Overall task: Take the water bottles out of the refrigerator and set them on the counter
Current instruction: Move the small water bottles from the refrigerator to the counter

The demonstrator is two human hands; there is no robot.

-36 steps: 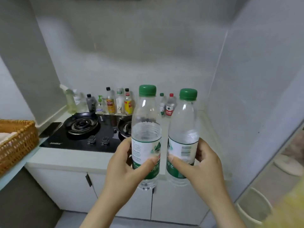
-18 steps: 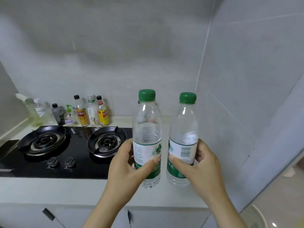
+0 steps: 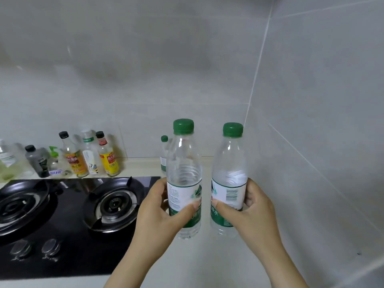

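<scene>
Nearest in: two forearms come up from the bottom edge, one bottle per hand. Left hand is wrapped round the label band of the left water bottle, thumb across the front, fingers behind. Right hand does the same w/ the right water bottle, thumb on the green part of the label. Both bottles upright, side by side w/ a slim gap, hanging just above the pale counter, right of the hob; can't tell if the bases touch down yet, prob not. Handling: thin clear plastic, so the walls likely flex under a hard squeeze; the label band is the stiffest, least slippery spot, good place to hold. Fresh from a fridge they may be damp, though no drips visible. Contents: left one looks filled to around the shoulder w/ clear water; right one shows a whitish cloudy mass above the label, poss ice, can't be sure. So moderate weight each, fine one-handed. Green caps on both, looks sealed. Further back: black gas hob w/ two burners and two knobs. Behind the left bottle, a third green-capped bottle stands near the wall. Far left along the tiled wall, a row of sauce bottles, part full, yellow labels on two.
</scene>
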